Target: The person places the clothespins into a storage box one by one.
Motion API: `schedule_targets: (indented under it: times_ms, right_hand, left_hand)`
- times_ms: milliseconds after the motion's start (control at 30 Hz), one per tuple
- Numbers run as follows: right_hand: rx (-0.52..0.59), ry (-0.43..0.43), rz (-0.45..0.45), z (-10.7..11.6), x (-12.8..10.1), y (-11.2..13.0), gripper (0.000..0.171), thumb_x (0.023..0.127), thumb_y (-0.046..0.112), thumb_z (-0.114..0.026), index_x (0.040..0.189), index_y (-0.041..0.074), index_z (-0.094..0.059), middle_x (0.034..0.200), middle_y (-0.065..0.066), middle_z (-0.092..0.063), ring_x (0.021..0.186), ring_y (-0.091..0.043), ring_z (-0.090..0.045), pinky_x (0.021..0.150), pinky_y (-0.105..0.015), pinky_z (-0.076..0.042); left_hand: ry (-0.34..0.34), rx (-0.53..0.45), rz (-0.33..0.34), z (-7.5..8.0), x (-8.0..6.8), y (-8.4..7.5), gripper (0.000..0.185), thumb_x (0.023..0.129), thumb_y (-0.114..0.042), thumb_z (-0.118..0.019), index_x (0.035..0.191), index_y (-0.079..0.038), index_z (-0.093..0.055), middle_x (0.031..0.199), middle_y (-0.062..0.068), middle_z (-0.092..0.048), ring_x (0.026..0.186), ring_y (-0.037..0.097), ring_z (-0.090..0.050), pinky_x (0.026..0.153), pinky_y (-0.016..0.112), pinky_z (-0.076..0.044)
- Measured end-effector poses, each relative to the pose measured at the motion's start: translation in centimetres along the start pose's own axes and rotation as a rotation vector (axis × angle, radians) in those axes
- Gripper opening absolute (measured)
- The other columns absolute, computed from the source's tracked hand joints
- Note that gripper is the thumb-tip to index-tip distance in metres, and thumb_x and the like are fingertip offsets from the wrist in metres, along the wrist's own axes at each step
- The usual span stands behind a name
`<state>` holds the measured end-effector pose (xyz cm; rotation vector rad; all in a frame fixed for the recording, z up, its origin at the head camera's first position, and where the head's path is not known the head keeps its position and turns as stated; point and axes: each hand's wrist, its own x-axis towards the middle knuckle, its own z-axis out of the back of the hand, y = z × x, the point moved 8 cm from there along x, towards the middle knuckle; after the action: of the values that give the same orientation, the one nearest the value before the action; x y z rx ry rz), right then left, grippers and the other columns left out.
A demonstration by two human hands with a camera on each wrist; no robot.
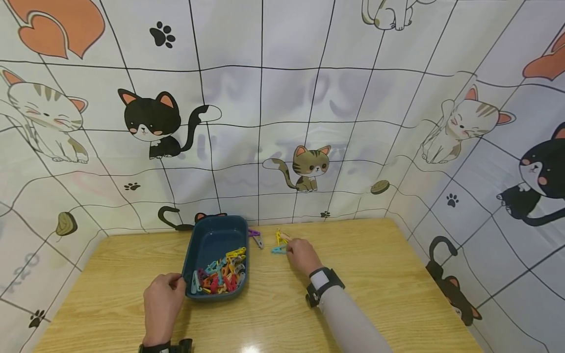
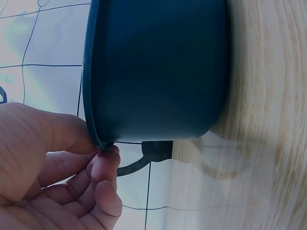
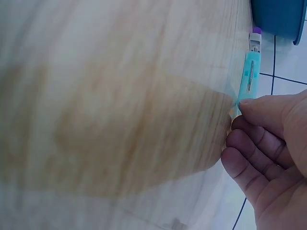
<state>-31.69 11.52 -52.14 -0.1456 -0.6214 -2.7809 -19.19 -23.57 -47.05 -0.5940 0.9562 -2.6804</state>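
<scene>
While left hand (image 1: 162,303) pinches tray (image 2: 153,72) rim, right hand (image 1: 302,255) pinches teal peg (image 3: 248,79) (fingertips half-hidden).

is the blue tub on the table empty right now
No, the blue tub holds a pile of colourful clips heaped at its near end, close to where the left hand touches its rim.

We see the tray (image 1: 207,245) near the middle of the table (image 1: 375,274), close to the back wall, with a heap of clips (image 1: 220,277) in its near end. Our left hand (image 1: 162,306) sits at the tray's near left corner, touching its rim. To the tray's right lie three loose clips, and our right hand (image 1: 302,255) rests just right of them, touching one clip (image 3: 248,76).
</scene>
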Motion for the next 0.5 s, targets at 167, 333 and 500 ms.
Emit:
schedule_targets:
  times_ms: [167, 333, 500]
  right_hand:
    - [0.026, -0.016, 0.004, 0.3, -0.4, 0.2, 0.008, 0.092, 0.004, -0.073, 0.089, 0.007, -0.08, 0.089, -0.005, -0.074, 0.083, -0.018, -0.069, 0.074, -0.035, -0.057]
    - [0.081, -0.036, -0.004, 0.9, -0.8, 0.8, 0.007, 0.091, 0.004, -0.073, 0.089, 0.007, -0.079, 0.089, -0.004, -0.073, 0.08, -0.014, -0.065, 0.072, -0.033, -0.055]
    - [0.141, -0.074, 0.027, 1.9, -1.1, 2.3, 0.006, 0.092, 0.004, -0.073, 0.09, 0.005, -0.079, 0.086, -0.004, -0.071, 0.072, -0.011, -0.057, 0.064, -0.027, -0.048]
  left_hand:
    - [0.012, -0.003, 0.017, -0.1, 0.2, 0.0, 0.016, 0.087, 0.0, -0.065, 0.092, 0.012, -0.075, 0.075, 0.018, -0.066, 0.065, 0.028, -0.06, 0.056, 0.036, -0.044]
    - [0.014, -0.003, 0.027, -0.1, 0.1, 0.0, 0.017, 0.087, 0.0, -0.065, 0.093, 0.012, -0.075, 0.076, 0.018, -0.066, 0.066, 0.028, -0.061, 0.056, 0.035, -0.044]
    - [-0.002, -0.007, 0.002, 0.0, 0.0, -0.1, 0.015, 0.086, 0.001, -0.065, 0.09, 0.012, -0.075, 0.075, 0.017, -0.066, 0.065, 0.028, -0.061, 0.057, 0.038, -0.047]
